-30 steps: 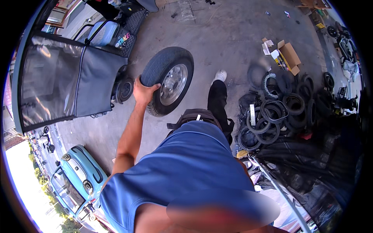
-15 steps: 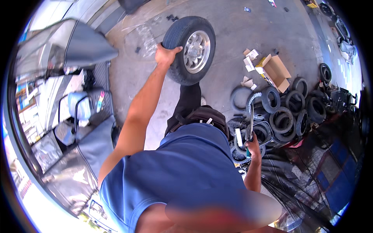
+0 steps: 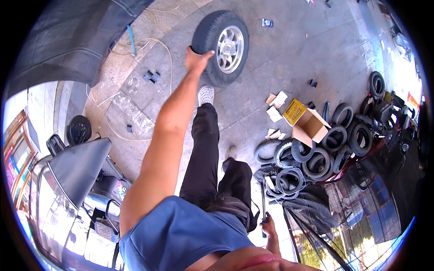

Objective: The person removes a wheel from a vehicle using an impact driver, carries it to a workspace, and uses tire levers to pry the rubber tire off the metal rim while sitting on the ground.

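Out in front of me a car wheel [image 3: 229, 50] stands upright on the floor, a black tyre on a silver spoked rim. My left hand [image 3: 197, 59], arm stretched out, grips the tyre's tread at the upper left, thumb lying toward the sidewall. At my right side, low in the picture, my right hand [image 3: 268, 224] is closed around the dark handle of a long thin metal bar [image 3: 263, 201], which points forward. Part of the right hand's fingers is hidden.
On the right lie several loose tyres [image 3: 334, 137] in a heap beside an open cardboard box [image 3: 312, 125] and paper scraps. A dark, glossy car [image 3: 361, 198] is at lower right. A pale hose [image 3: 172, 67] crosses the floor at left, near small black pieces [image 3: 151, 77].
I have stepped forward, and the wheel has rolled along with my left hand on it. The bar in my right hand has dropped lower and back, beside my leg.
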### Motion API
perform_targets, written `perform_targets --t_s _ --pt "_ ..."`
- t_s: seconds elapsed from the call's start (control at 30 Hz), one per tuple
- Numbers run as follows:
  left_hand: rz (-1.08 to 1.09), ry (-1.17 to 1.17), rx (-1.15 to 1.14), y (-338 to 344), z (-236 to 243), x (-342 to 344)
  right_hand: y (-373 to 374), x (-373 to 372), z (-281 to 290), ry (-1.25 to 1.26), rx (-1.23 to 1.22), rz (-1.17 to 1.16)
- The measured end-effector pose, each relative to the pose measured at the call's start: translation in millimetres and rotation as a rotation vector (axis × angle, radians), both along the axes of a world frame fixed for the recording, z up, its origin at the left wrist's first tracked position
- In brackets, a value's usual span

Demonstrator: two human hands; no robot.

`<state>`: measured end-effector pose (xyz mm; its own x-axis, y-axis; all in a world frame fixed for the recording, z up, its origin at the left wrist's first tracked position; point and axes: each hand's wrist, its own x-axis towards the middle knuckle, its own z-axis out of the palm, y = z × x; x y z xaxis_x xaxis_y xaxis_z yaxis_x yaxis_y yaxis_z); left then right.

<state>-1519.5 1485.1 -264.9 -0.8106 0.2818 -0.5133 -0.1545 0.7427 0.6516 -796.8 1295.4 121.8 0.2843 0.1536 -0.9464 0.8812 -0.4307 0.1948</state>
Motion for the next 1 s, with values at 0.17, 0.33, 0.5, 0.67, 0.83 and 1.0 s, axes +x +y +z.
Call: perform_targets --t_s 0.17,0.33,0.5,0.67,0.83,1.0 --pt "0.217 -0.325 0.180 18 -78 -78 52 -7 26 -0.128 -0.046 -0.174" --pt "0.120 -0.400 -0.279 -23 -37 -82 130 0 31 -0.120 -0.073 -0.117" --pt "0.183 -0.498 -0.322 -51 106 -2 271 70 17 -0.013 -0.071 0.102" --pt "0.206 -0.499 -0.314 23 237 80 474 103 -12 0.194 0.151 0.183" --pt "0.245 -0.533 -0.400 138 305 159 700 55 24 0.279 0.369 -0.086" --pt "0.119 -0.591 -0.383 273 287 166 856 69 14 0.317 0.503 -0.157"
